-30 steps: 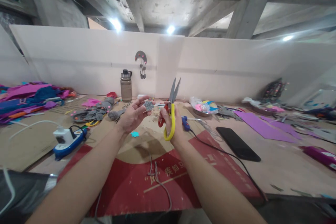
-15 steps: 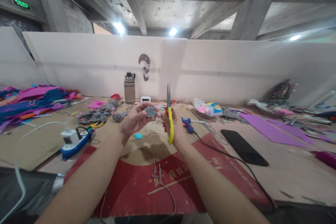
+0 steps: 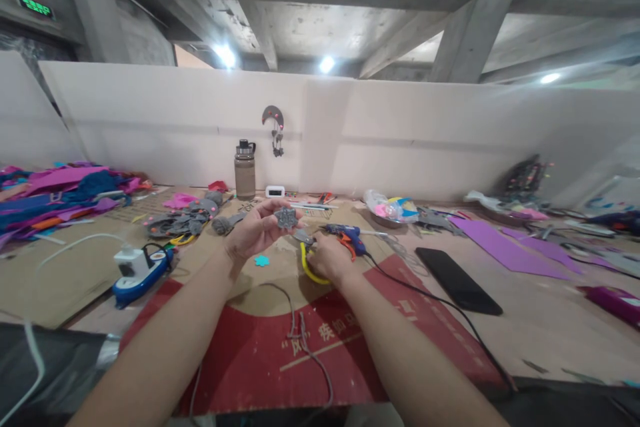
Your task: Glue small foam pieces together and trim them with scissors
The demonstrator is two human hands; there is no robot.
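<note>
My left hand (image 3: 255, 230) is raised over the table with its fingers pinched on a small grey felt star piece (image 3: 287, 217). My right hand (image 3: 327, 259) is down on the table, closed around the yellow-handled scissors (image 3: 306, 260), whose blades lie flat and point left toward the left hand. A blue glue gun (image 3: 345, 233) lies just behind the right hand, its black cord running off to the right. A small teal felt flower (image 3: 259, 260) rests on the cardboard under the left hand.
A black phone (image 3: 457, 271) lies right of my hands. A blue-and-white power strip (image 3: 137, 267) sits left. A brown water bottle (image 3: 245, 169) stands by the white partition. Grey felt pieces (image 3: 187, 217), coloured felt piles (image 3: 55, 190) and purple sheets (image 3: 505, 243) cover the table.
My right hand has dropped from chest height to the table, and the scissors have gone from upright to lying flat. The left hand still holds the grey star up.
</note>
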